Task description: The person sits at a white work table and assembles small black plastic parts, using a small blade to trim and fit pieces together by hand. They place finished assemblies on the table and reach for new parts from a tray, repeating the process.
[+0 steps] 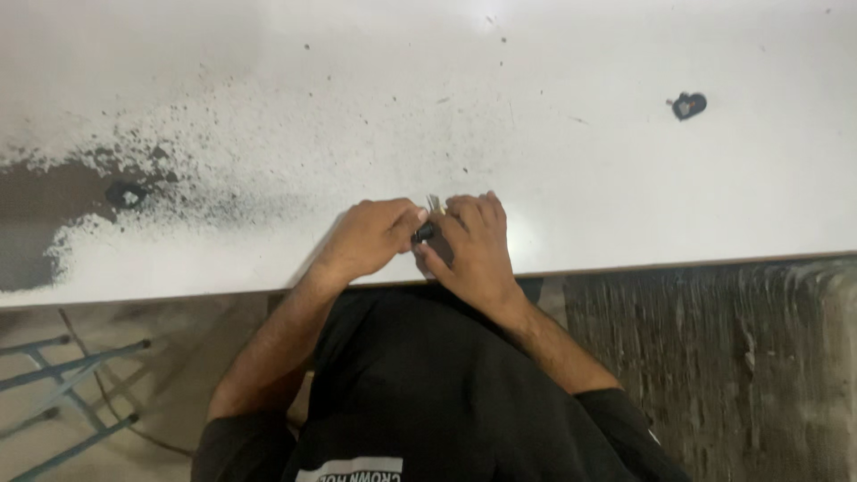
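My left hand [368, 239] and my right hand [471, 245] meet over the near edge of a white table [625, 178]. Between the fingertips of both hands sits a small black part [423, 234] with thin metal prongs sticking up from it. Both hands pinch this part; most of it is hidden by my fingers. A second small black part [688, 105] lies alone on the table at the far right.
The table's left side is worn and speckled dark, with a small dark hole or mark [127, 193]. Blue metal bars [62, 393] of a stool or frame stand on the floor at lower left. Dark scuffed floor lies at right.
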{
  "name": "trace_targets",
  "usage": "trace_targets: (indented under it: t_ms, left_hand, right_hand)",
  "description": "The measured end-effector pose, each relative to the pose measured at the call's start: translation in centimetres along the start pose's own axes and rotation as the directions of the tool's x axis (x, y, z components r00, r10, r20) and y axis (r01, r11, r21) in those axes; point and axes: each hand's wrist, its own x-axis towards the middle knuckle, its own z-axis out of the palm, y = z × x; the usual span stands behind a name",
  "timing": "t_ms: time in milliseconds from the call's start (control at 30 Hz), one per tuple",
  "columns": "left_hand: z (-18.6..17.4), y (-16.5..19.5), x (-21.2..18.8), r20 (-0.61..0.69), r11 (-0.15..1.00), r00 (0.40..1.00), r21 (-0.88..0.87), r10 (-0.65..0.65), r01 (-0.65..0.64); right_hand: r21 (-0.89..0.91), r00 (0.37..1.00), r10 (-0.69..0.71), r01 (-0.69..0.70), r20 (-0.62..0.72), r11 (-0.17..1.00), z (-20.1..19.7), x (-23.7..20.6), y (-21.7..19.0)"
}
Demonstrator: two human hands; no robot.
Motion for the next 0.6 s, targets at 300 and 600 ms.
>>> trace_targets:
  t_ms: [300, 600]
  left_hand:
    - [1.5, -0.4, -4.2, -0.330, 0.815, 0.777, 0.443, 0.535, -0.373]
    - [4.1, -3.0, -3.3, -0.291, 0.556, 0.584, 0.757, 0.757, -0.344]
  right_hand:
    - [-0.024, 0.997, 0.026, -0.027, -0.070, 0.999, 0.3, -0.3, 0.0]
    - [-0.050, 0.995, 0.047, -0.051, -0.088, 0.997, 1.0, -0.8, 0.1]
